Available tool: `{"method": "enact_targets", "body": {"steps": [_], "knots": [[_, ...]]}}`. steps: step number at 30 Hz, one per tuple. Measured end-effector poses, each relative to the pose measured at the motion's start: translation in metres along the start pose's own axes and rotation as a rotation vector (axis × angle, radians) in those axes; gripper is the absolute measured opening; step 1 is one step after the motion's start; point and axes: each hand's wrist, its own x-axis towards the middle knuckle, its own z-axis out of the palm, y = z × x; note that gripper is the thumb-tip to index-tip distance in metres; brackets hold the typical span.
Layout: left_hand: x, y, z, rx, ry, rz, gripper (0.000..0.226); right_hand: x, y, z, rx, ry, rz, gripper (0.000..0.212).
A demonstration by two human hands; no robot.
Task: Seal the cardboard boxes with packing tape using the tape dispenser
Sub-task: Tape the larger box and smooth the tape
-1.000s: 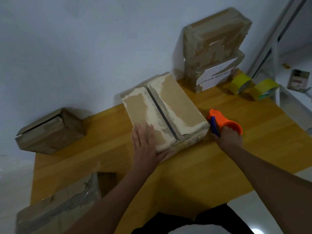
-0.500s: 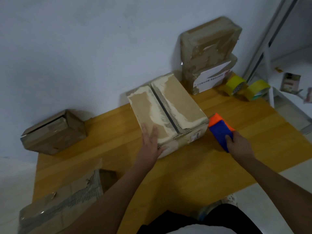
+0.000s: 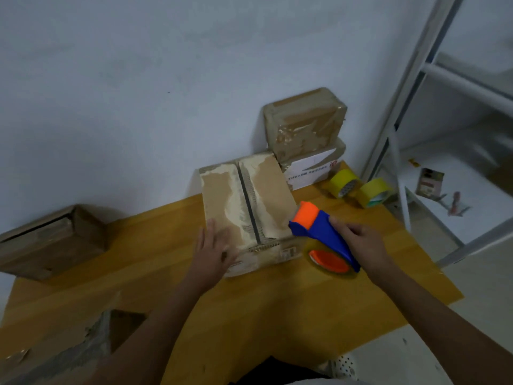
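Two bare forearms enter from the lower edge of the frame, one from the lower left and one from the lower right, with no sleeve, watch or ring showing on either. The left hand [image 3: 213, 252] and the right hand [image 3: 361, 243] are both ungloved. At the bottom centre of the frame a dark garment [image 3: 280, 370] shows, with a paler patch below it at the very edge.

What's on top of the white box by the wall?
A brown taped box sits on the white box, covering its whole top. What either box holds cannot be seen; both are closed.
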Motion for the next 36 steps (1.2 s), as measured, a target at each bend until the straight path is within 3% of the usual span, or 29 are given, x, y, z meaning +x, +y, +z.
{"method": "enact_targets", "body": {"steps": [3,5,8,10,16,21,36], "knots": [[0.000,0.039,-0.018,-0.273,0.232,0.009,0.037,0.007,-0.022,0.000,-0.060,-0.116,-0.121,0.073],[0.004,0.067,-0.034,-0.663,0.149,-0.171,0.021,0.011,-0.035,0.001,-0.092,-0.156,-0.182,0.064],[0.005,0.097,-0.051,-1.267,-0.136,-0.473,0.036,0.017,-0.044,0.004,-0.126,-0.196,-0.243,0.051],[0.002,0.105,-0.058,-1.418,-0.173,-0.554,0.042,0.020,-0.045,0.006,-0.133,-0.209,-0.269,0.054],[-0.004,0.108,-0.067,-1.480,-0.215,-0.552,0.046,0.021,-0.052,0.014,-0.188,-0.245,-0.305,0.048],[-0.009,0.108,-0.068,-1.490,-0.177,-0.521,0.018,0.020,-0.056,0.017,-0.227,-0.244,-0.295,0.050],[-0.016,0.100,-0.068,-1.317,-0.052,-0.451,0.010,0.021,-0.059,0.030,-0.381,-0.253,-0.303,0.057]]}}
